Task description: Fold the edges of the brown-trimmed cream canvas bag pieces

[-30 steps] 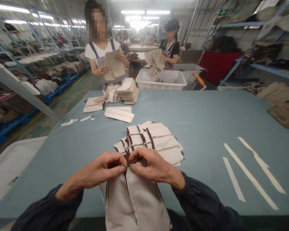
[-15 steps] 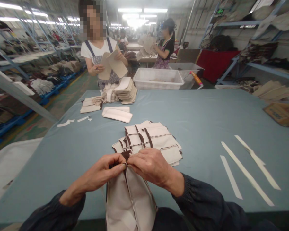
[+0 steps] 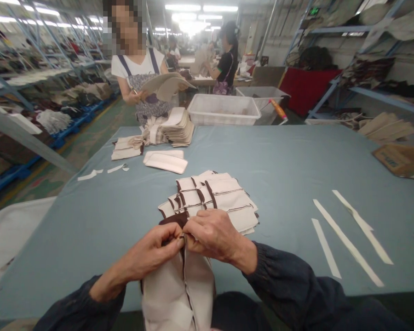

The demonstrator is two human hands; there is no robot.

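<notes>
A cream fabric piece [image 3: 172, 294] with a dark seam down its middle hangs over the table's near edge. Its top is pinched between the fingertips of my left hand [image 3: 152, 250], on the left of the seam, and my right hand [image 3: 215, 234], closed on the right of it. The two hands nearly touch. Dark brown cloth [image 3: 174, 219] shows at the top of the piece. Right behind my hands lies an overlapping pile of cream pieces with dark edges [image 3: 227, 195].
Pale strips [image 3: 348, 243] lie on the blue-green table [image 3: 279, 184] at right. Farther back are two flat cream pieces [image 3: 167, 162], a stack [image 3: 179, 128] and a white bin [image 3: 224, 110]. Across the table a person [image 3: 138, 69] holds cream sheets.
My hands still grip the top of the piece, which has shifted slightly left and shows more dark cloth. The person opposite has tilted the sheets flatter. The view has shifted slightly.
</notes>
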